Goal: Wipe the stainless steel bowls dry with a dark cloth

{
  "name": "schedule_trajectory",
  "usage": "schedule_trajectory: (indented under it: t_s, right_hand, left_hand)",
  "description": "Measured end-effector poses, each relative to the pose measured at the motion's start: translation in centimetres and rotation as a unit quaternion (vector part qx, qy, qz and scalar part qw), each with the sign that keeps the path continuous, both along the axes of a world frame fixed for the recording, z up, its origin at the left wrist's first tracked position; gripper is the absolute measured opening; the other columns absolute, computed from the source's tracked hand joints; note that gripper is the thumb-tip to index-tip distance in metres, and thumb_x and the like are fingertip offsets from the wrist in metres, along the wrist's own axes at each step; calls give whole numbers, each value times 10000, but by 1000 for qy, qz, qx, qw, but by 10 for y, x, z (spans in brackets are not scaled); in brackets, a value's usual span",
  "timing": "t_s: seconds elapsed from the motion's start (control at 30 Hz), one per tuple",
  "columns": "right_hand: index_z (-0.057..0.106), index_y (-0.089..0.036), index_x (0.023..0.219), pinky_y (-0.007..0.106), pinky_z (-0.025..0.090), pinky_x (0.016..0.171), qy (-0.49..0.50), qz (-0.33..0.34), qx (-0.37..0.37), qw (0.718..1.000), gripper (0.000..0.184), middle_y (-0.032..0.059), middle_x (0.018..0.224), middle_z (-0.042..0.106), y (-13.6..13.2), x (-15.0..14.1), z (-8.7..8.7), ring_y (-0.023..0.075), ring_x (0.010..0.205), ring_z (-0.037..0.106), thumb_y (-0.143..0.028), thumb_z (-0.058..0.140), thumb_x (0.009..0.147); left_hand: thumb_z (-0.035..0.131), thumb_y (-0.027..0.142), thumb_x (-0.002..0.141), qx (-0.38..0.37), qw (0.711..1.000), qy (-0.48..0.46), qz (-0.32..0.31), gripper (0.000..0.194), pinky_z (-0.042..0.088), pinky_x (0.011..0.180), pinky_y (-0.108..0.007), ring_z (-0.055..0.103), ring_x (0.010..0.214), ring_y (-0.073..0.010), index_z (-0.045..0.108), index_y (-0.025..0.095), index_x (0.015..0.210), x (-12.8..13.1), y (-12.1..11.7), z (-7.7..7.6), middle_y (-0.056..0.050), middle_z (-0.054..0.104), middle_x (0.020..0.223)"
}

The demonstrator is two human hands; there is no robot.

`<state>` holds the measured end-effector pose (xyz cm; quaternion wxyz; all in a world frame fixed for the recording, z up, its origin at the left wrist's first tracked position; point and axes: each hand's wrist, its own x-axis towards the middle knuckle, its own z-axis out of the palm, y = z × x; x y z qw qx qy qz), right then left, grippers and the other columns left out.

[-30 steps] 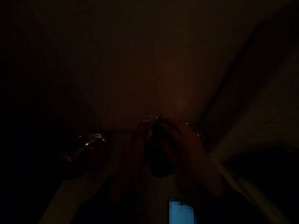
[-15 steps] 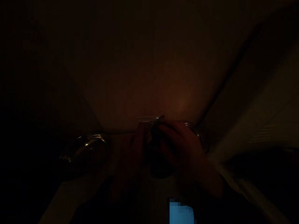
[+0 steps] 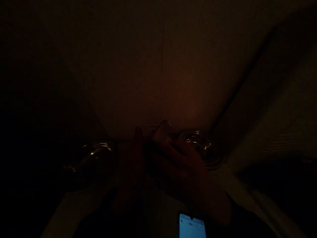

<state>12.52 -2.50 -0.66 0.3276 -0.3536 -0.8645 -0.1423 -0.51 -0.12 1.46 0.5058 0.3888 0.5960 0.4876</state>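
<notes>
In the dim light my two hands are close together at the middle of the head view. My right hand (image 3: pixel 182 168) curls its fingers over a dark thing with a pale, thin-edged upper part (image 3: pixel 163 132); I cannot make out its kind. On the other side of it, my left hand (image 3: pixel 133 162) seems closed round the same thing, its thumb pointing up and its other fingers mostly lost in shadow. A shiny round bowl-like dish (image 3: pixel 198 134) is just beyond my right hand.
Another shiny rounded vessel (image 3: pixel 99 144) is to the left of my hands. A lit phone (image 3: pixel 192 228) lies at the bottom edge, near my right forearm. Behind everything rises a brownish panel (image 3: pixel 158 82) with a vertical seam. Both sides are very dark.
My right hand has moved left and slightly down, uncovering more of the right dish. The pale part of the held thing now shows more above the fingers.
</notes>
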Motion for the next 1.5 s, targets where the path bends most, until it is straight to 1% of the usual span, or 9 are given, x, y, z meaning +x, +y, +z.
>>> schedule_trajectory:
  t_s: [0.23, 0.43, 0.63, 0.8, 1.0, 1.1, 1.23, 1.4, 1.5]
  right_hand:
    - [634, -122, 1118, 420, 509, 710, 78, -91, 5, 993, 297, 147, 1181, 627, 6, 10, 2, 268, 938, 554, -240, 487, 889]
    - [641, -141, 1115, 429, 509, 690, 29, -52, 14, 998, 290, 120, 1185, 638, 2, 3, 1, 278, 898, 558, -256, 512, 882]
    - [634, -135, 1086, 430, 514, 808, 139, -127, -11, 982, 277, 124, 1067, 658, 24, 27, 1, 254, 948, 585, -234, 441, 914]
    - [626, -121, 1127, 441, 514, 742, 79, -73, -3, 994, 305, 143, 1192, 623, 11, 15, 1, 272, 949, 542, -240, 499, 877]
    - [636, -160, 1100, 438, 499, 754, 33, 22, 11, 999, 274, 99, 1199, 631, -1, 6, -1, 263, 971, 518, -267, 531, 870]
    - [633, -162, 1094, 417, 506, 722, 76, -9, 20, 997, 262, 115, 1170, 638, 6, 13, 2, 248, 939, 540, -247, 505, 883]
    - [631, -119, 1090, 415, 515, 762, 125, -73, 8, 989, 258, 138, 1124, 646, 11, 16, 6, 246, 950, 565, -198, 486, 892]
    - [645, -145, 1087, 443, 514, 755, 52, -33, 9, 998, 266, 117, 1192, 630, 1, 4, 3, 270, 952, 543, -237, 519, 871]
    - [647, -148, 1078, 436, 518, 742, 77, -47, 22, 996, 259, 120, 1154, 642, 7, 9, 1, 262, 930, 551, -247, 507, 883]
  left_hand:
    - [358, 752, 760, 15, 1000, 15, -8, 650, 495, 555, -291, 687, 706, -237, 693, 197, 703, 4, -3, -4, -68, 716, 664]
    - [341, 757, 756, -22, 999, 41, 8, 656, 472, 509, -291, 668, 632, -228, 674, 200, 662, 0, -1, -2, -62, 695, 614]
    - [480, 633, 765, -9, 998, 66, 3, 496, 456, 483, -267, 661, 612, -214, 636, 204, 572, 3, -4, 6, -40, 673, 555]
    - [438, 647, 780, -28, 997, 64, 12, 519, 463, 488, -277, 666, 625, -224, 659, 212, 605, 2, -2, 4, -47, 683, 572]
    - [352, 669, 820, -3, 1000, -20, 3, 604, 499, 531, -269, 676, 638, -203, 693, 198, 659, 5, -5, 8, -58, 711, 636]
    - [338, 624, 855, -13, 1000, 3, -12, 589, 506, 533, -268, 683, 648, -207, 694, 203, 649, 7, -5, 11, -51, 711, 621]
    - [366, 588, 859, -3, 998, 62, 2, 546, 478, 506, -271, 671, 626, -212, 682, 206, 629, 5, -4, 7, -49, 698, 591]
    - [385, 644, 814, 0, 995, 94, 18, 549, 449, 476, -275, 662, 628, -220, 670, 212, 630, 1, -7, 2, -52, 710, 633]
    - [416, 616, 811, -7, 994, 105, 13, 515, 456, 491, -274, 661, 628, -220, 651, 211, 595, 1, -7, 6, -51, 703, 618]
